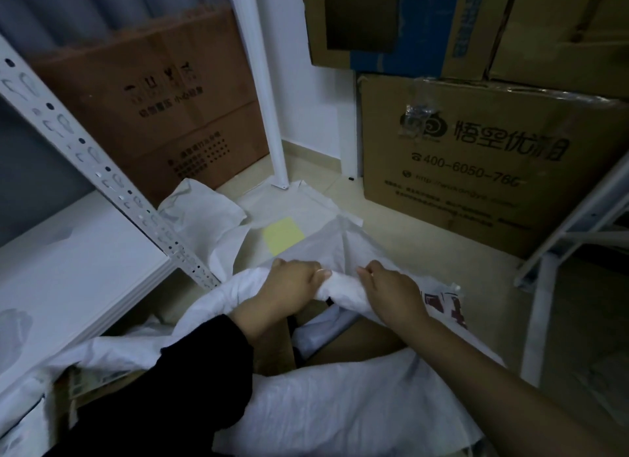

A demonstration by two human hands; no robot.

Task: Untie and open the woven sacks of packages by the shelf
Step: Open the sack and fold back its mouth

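Fingers of the left hand [289,283] were curled over the rolled edge of the white woven sack [326,412], thumb pressed against the twisted neck [340,288] of cloth; fingers of the right hand [391,293] pinched the same twist from its other end, so both hands gripped it close together with a short bunched length between them. Listed from left: white shelf board [68,269], low, with its perforated upright [85,150] slanting across; brown carton [163,109] behind it against the wall; crumpled empty white sack [204,208] on the floor just beside the upright; yellow sheet [282,235] lying on the flattened sacking; white pole [262,82] standing behind; large printed carton [476,157] at right with further cartons [442,24] stacked on it; grey frame leg [544,286] at far right. Task item: sack lay on the floor in front of the person, by the shelf, its mouth bunched at the twist, brown packages [275,347] showing through a gap beneath the hands. Progress, as judged: neck apparently loosened or partly undone, no cord or knot discernible; mouth not yet spread wide; whether other sacks remained tied could not be told. Pose: left arm in dark sleeve [163,388] reached forward from lower left, wrist bent down; right forearm, bare, came in from lower right, palm down, knuckles up.
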